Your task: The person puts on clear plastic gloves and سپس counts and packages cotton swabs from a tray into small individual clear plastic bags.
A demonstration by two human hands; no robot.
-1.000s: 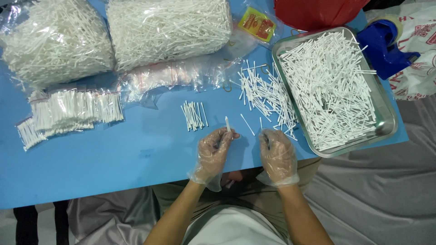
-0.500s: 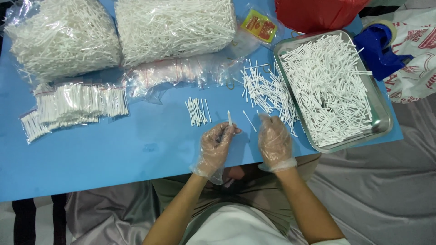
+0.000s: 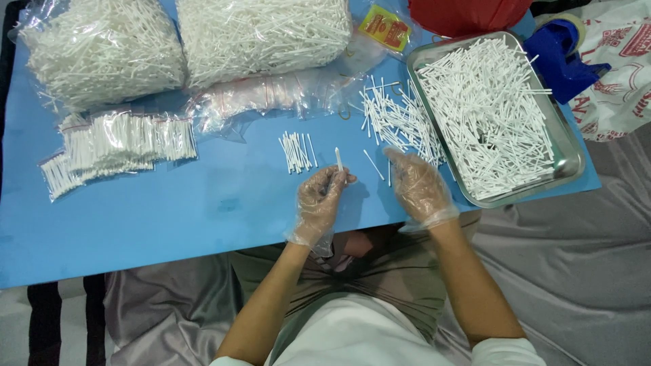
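Blue table: two bags, one tray.

Two bulging clear bags of white sticks lie along the far edge of the blue table. Packed stick bundles rest at left. A yellow packet, a red bag and blue cloth lie at far right.
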